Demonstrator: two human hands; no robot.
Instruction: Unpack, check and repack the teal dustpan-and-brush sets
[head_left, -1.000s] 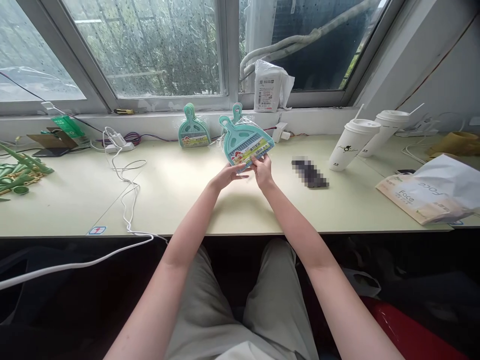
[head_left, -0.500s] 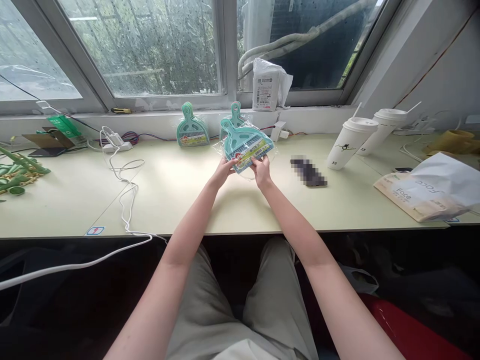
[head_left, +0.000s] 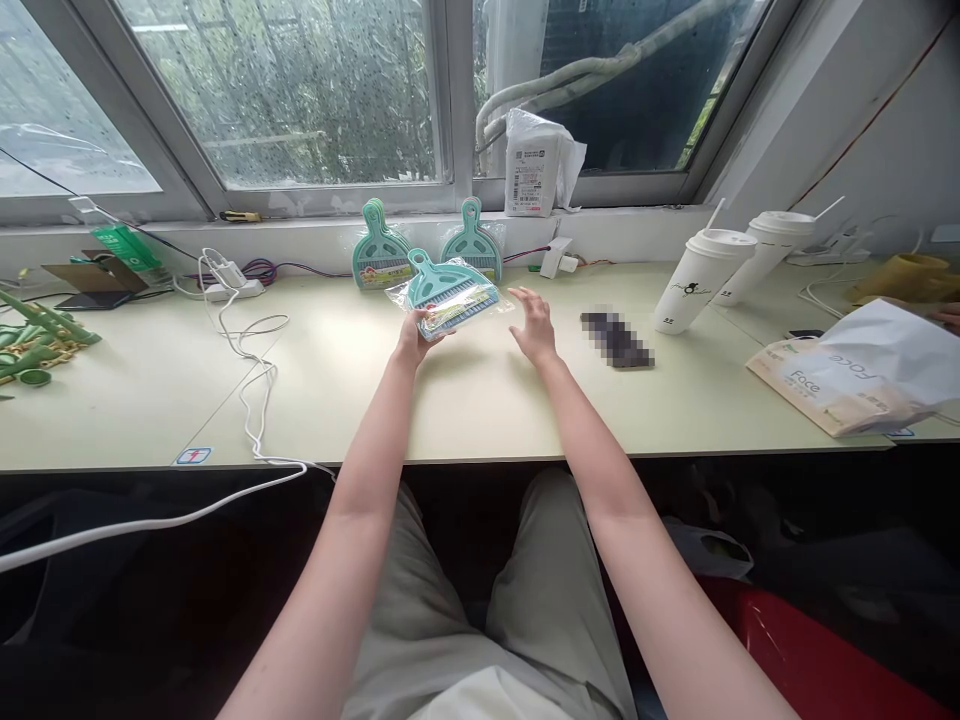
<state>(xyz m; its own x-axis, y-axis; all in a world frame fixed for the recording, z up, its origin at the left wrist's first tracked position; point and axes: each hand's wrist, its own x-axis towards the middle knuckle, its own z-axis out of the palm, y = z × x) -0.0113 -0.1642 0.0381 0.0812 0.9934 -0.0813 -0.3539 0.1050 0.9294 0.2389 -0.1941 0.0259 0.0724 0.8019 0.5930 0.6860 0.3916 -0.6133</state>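
Observation:
In my left hand (head_left: 418, 340) is a teal dustpan and brush set (head_left: 457, 292) in clear plastic wrap, gripped by its lower left corner. It is tilted above the table, its handle pointing up and left. My right hand (head_left: 535, 325) is just off its right side, fingers apart and holding nothing. Behind stand more wrapped teal dustpan sets against the sill: a left stack (head_left: 381, 245) and a right one (head_left: 472, 238), the latter partly hidden by the held set.
A pixelated dark object (head_left: 617, 340) lies on the table (head_left: 480, 420), right of my right hand. Farther right are two lidded white cups (head_left: 701, 283) and a paper bag (head_left: 855, 375). White cables (head_left: 255, 400) run along the left. A wrapped packet (head_left: 534, 165) stands on the sill.
My right hand has let go of the dustpan set and opened, moving slightly right. My left hand has shifted the set left and turned it.

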